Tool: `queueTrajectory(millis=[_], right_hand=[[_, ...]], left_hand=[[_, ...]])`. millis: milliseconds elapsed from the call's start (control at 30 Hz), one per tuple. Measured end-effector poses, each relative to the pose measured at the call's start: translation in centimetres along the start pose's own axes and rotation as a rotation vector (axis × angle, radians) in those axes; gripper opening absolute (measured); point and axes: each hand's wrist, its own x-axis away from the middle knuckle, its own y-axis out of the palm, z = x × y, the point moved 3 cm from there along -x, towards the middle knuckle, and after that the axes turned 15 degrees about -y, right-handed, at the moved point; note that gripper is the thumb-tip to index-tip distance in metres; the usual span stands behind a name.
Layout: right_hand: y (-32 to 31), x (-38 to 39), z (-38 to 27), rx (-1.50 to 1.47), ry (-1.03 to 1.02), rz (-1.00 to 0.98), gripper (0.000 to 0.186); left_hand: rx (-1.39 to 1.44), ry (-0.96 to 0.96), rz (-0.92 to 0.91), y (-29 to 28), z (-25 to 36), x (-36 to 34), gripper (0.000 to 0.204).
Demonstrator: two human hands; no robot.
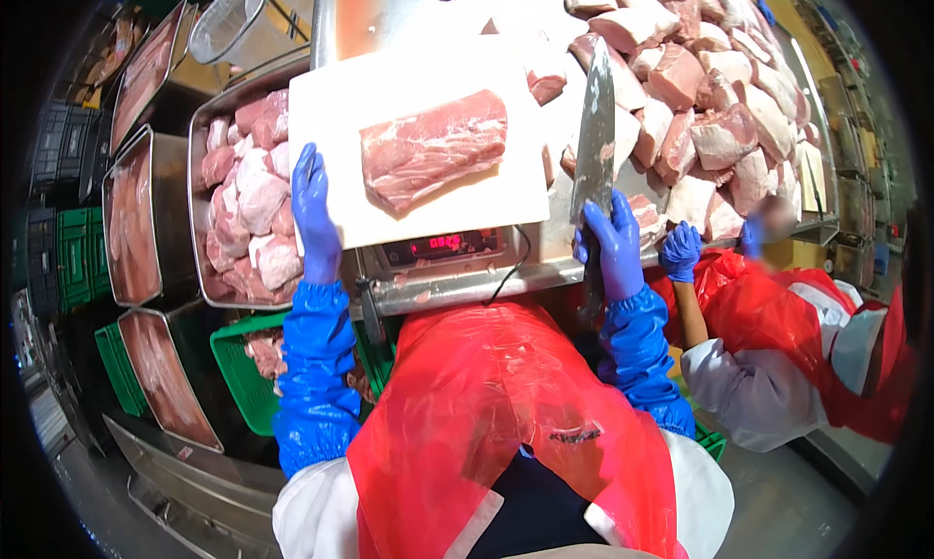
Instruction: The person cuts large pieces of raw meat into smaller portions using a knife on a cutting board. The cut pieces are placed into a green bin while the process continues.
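Observation:
A slab of raw pink meat (438, 148) lies on a white cutting board (331, 102). Beneath the board's near edge, the red-lit display of a scale (452, 246) shows. My left hand (317, 214), in a blue glove, has its fingers stretched out along the board's left edge, holding nothing. To the right of the board, my right hand (615, 246), also gloved in blue, grips the handle of a large kitchen knife (595, 131). Its wide blade points away from me, with bits of meat stuck on it.
Cut meat chunks (696, 102) are heaped on the steel table at right. A steel tub (197, 218) of meat pieces stands left, with more trays beyond. A green crate (233, 374) sits below. On the right, a co-worker's gloved hand (680, 252) is near the table edge.

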Motion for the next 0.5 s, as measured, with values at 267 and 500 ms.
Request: queueTrajectory(millis=[267, 500], right_hand=[[2.0, -8.7, -2.0, 0.041, -0.080, -0.194, 0.025], [12.6, -14.6, 4.9, 0.386, -0.298, -0.309, 0.031]], left_hand=[[-0.148, 0.017, 0.118, 1.5, -0.4, 2.0, 0.051], [-0.152, 0.002, -0.025, 9.6, 0.8, -1.0, 0.048]])
